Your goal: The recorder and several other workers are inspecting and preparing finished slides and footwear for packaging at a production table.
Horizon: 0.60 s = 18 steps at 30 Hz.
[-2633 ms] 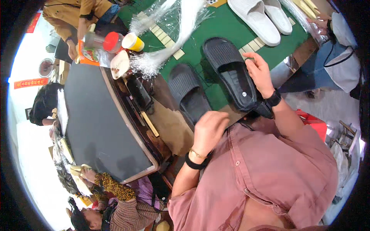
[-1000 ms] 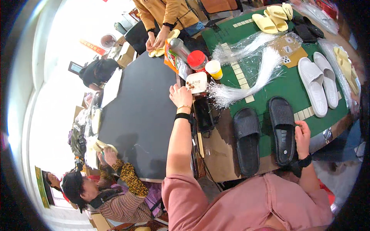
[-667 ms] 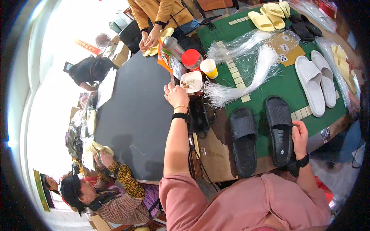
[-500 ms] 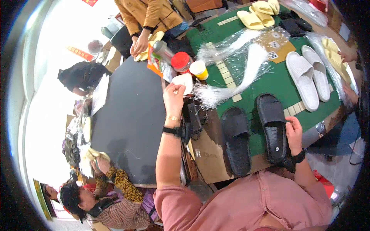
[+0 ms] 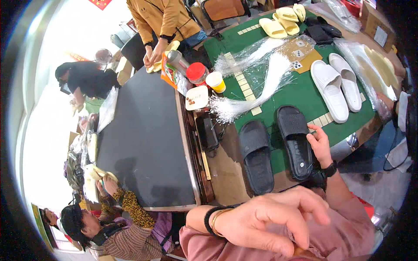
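Your right hand, right of centre: fingers loosely open, resting on right black slipper on worktop. Your left hand, bottom centre: loosely curled, holds nothing visible.

— Where do the slippers lie?

— Two slippers lie side by side at the near edge of the counter. The right hand rests on the right one's outer edge.

— And farther back?

— Another slipper pair sits behind and to the right; a third pair lies at the far edge. A bundle of plastic strands stretches between them, left of the second pair.

— The left side?

— A second counter adjoins on the left. Along the seam stand a jar, a cup just right of it, and a small dish in front.

— The left hand?

— Close to the camera, in front of both counters, touching nothing there.
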### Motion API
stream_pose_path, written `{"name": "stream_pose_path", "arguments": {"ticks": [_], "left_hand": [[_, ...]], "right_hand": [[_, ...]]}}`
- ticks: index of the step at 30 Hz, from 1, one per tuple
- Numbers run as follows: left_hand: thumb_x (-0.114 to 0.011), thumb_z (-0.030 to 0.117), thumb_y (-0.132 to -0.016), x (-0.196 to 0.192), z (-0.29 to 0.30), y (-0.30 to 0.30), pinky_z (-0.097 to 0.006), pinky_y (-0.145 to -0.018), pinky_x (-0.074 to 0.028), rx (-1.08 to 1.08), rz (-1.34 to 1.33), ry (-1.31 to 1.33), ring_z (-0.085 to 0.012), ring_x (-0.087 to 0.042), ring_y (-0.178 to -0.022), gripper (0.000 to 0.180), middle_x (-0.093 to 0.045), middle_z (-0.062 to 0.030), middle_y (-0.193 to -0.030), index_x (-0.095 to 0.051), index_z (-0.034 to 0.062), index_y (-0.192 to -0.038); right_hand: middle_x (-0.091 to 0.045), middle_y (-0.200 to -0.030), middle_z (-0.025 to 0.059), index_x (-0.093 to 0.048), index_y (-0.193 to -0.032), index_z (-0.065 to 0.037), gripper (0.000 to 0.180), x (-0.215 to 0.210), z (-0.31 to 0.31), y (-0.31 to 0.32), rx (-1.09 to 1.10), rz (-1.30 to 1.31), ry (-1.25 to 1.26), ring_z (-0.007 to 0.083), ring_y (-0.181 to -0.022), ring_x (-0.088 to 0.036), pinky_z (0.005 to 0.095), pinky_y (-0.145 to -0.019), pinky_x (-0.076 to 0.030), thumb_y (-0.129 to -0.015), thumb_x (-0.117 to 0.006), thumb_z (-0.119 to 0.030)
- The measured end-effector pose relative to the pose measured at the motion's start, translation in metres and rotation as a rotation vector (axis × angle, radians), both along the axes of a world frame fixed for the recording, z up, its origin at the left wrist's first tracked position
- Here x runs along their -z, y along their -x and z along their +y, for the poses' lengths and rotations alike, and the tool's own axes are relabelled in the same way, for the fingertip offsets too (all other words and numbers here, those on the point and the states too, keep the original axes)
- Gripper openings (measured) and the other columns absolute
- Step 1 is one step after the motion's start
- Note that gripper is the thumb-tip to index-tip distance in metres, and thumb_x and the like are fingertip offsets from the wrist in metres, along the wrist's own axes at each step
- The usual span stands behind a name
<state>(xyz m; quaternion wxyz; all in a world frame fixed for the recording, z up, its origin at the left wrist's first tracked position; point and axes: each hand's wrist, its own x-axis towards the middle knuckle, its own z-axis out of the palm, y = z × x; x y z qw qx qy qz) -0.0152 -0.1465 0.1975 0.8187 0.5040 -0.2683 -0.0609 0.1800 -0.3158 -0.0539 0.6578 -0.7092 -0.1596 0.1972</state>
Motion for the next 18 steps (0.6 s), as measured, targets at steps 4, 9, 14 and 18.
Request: {"name": "stream_pose_path", "arguments": {"ticks": [4,9,14,18], "left_hand": [[-0.068,0.017,-0.087,0.003,-0.022,0.003,-0.044,-0.098,-0.037,-0.019,-0.162,0.077,-0.0337,-0.048,-0.116,0.018,-0.054,-0.0188,-0.123,-0.069,0.0017,-0.098],[-0.066,0.023,-0.089,0.013,-0.024,0.005,-0.046,-0.097,-0.037,-0.121,-0.496,0.108,-0.0335,-0.047,-0.117,0.029,-0.052,-0.0204,-0.130,-0.067,0.0014,-0.110],[-0.063,0.010,-0.081,0.021,-0.003,0.040,-0.046,-0.092,-0.043,-0.555,-0.094,-0.342,-0.0365,-0.057,-0.103,0.016,-0.064,-0.0211,-0.107,-0.069,-0.0034,-0.088],[-0.061,-0.002,-0.083,0.074,0.000,0.050,-0.031,-0.091,-0.044,-0.971,0.289,-0.550,-0.0215,-0.058,-0.107,0.021,-0.062,-0.0133,-0.114,-0.066,-0.0032,-0.103]], "right_hand": [[-0.041,-0.064,-0.0075,-0.056,-0.120,-0.002,0.033,0.005,-0.002,-0.001,-0.004,-0.053,0.052,0.0028,-0.058,-0.035,0.0217,-0.053,-0.030,-0.088,-0.061,-0.007],[-0.040,-0.064,-0.0074,-0.056,-0.120,-0.002,0.033,0.007,-0.004,-0.001,-0.007,-0.073,0.032,0.0031,-0.057,-0.035,0.0220,-0.052,-0.030,-0.088,-0.061,-0.008],[-0.040,-0.062,-0.0070,-0.058,-0.118,-0.002,0.031,0.007,-0.003,-0.001,-0.012,-0.095,0.020,0.0032,-0.057,-0.035,0.0223,-0.052,-0.031,-0.088,-0.061,-0.009],[-0.042,-0.063,-0.0070,-0.059,-0.118,-0.002,0.031,0.009,-0.002,-0.001,-0.005,-0.108,0.014,0.0029,-0.057,-0.036,0.0221,-0.053,-0.031,-0.087,-0.061,-0.008]]}}
